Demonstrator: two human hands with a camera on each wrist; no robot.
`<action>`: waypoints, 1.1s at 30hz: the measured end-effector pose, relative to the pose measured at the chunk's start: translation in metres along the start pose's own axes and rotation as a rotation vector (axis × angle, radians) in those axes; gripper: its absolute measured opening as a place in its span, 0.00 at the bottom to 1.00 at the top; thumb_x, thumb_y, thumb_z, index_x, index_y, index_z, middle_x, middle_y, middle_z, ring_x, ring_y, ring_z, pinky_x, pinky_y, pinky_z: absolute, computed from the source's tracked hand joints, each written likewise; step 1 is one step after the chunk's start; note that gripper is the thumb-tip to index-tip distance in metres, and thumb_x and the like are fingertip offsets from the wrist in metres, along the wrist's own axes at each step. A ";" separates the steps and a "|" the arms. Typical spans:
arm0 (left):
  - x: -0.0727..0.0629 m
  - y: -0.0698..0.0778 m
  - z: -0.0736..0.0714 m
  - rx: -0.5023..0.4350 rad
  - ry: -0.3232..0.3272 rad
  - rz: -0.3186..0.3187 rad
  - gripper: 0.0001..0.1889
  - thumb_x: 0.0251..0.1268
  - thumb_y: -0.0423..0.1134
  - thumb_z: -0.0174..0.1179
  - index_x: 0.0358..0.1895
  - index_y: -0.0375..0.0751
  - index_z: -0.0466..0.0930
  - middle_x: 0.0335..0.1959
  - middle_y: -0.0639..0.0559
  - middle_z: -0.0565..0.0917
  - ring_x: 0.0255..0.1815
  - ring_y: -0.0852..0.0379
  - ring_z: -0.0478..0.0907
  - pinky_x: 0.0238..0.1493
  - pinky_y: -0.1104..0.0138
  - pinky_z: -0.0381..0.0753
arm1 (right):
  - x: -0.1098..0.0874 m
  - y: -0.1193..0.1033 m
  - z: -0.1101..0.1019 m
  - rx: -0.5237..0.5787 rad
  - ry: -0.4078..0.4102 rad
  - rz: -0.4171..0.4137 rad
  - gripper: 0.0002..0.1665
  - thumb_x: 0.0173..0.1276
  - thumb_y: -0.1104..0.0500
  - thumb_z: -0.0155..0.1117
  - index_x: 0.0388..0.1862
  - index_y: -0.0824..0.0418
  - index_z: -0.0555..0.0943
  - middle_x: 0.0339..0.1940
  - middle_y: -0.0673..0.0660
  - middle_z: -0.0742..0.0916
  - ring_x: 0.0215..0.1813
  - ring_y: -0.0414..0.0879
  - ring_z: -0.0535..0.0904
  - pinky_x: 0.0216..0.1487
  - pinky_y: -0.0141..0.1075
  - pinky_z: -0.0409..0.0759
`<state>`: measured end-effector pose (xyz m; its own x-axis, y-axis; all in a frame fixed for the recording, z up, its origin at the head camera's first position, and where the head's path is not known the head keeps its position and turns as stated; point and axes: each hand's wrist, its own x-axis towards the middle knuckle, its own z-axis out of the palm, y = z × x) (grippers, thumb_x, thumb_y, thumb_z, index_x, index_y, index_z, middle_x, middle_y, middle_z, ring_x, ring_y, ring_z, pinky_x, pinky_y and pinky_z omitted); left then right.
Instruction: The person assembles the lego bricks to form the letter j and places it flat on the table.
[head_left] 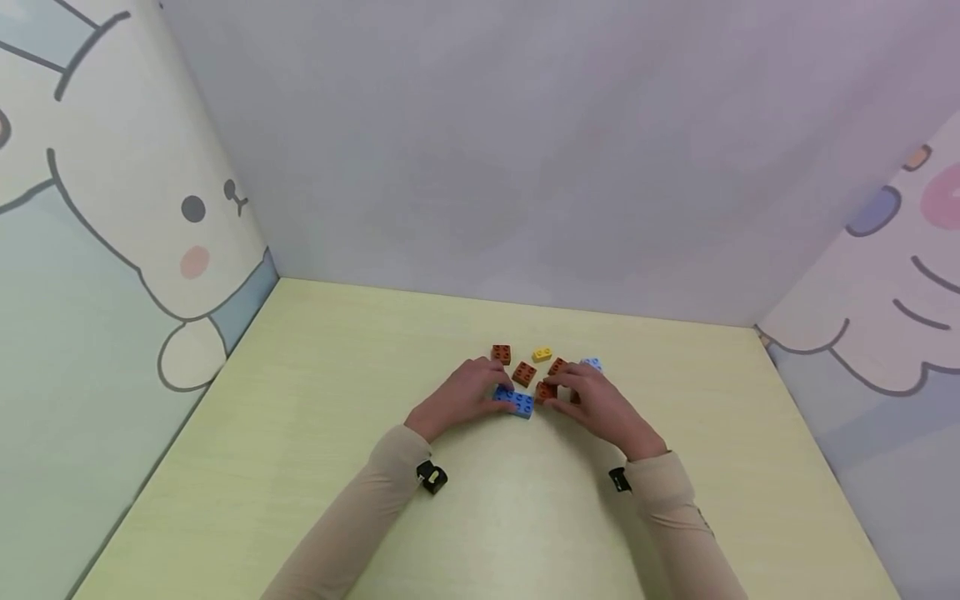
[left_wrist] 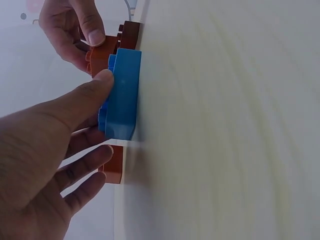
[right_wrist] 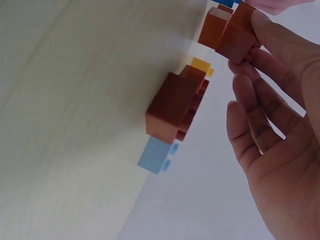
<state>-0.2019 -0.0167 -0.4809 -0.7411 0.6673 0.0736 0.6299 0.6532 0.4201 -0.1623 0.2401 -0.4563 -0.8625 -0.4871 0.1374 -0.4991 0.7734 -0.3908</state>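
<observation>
My left hand (head_left: 471, 390) pinches a long blue toy building brick (head_left: 517, 403), studs up. Its thumb lies along the near side in the left wrist view, and the other fingers are spread. Between the thumb and fingers of my right hand (head_left: 597, 406) is a square reddish-brown brick (right_wrist: 239, 37). That brick is just off the right end of the blue one, close over the table, and looks raised and tilted in the right wrist view. Another brown brick (right_wrist: 172, 102) sits under the right hand, partly covered in the head view.
Beyond the hands lie more brown bricks, one at the left (head_left: 501, 354), one in the middle (head_left: 524, 373) and one near the right fingers (head_left: 557, 366). A small yellow brick (head_left: 542, 354) and a light blue brick (head_left: 592, 364) lie farther back. Walls enclose the pale table (head_left: 337, 350).
</observation>
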 end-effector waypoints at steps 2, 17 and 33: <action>0.000 0.000 0.000 0.006 -0.002 -0.005 0.20 0.64 0.57 0.69 0.50 0.48 0.88 0.47 0.57 0.86 0.49 0.57 0.79 0.60 0.59 0.76 | 0.001 -0.002 -0.001 0.001 -0.003 -0.010 0.16 0.69 0.52 0.72 0.53 0.55 0.88 0.48 0.51 0.88 0.43 0.48 0.78 0.43 0.36 0.77; 0.001 0.002 0.004 0.047 0.010 0.018 0.20 0.64 0.59 0.68 0.50 0.50 0.89 0.44 0.58 0.86 0.43 0.61 0.76 0.51 0.63 0.75 | 0.003 -0.010 0.003 0.009 -0.035 -0.040 0.17 0.67 0.52 0.73 0.53 0.54 0.88 0.44 0.49 0.87 0.45 0.47 0.80 0.49 0.40 0.80; 0.001 0.002 0.004 0.024 0.009 0.035 0.19 0.63 0.55 0.70 0.50 0.47 0.89 0.44 0.55 0.86 0.43 0.60 0.77 0.54 0.61 0.77 | 0.007 -0.020 0.002 -0.001 -0.044 -0.030 0.16 0.67 0.53 0.73 0.52 0.55 0.89 0.43 0.49 0.86 0.46 0.45 0.80 0.49 0.39 0.81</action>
<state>-0.2009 -0.0136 -0.4833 -0.7208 0.6865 0.0957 0.6604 0.6383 0.3955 -0.1577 0.2204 -0.4495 -0.8427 -0.5274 0.1083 -0.5245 0.7589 -0.3860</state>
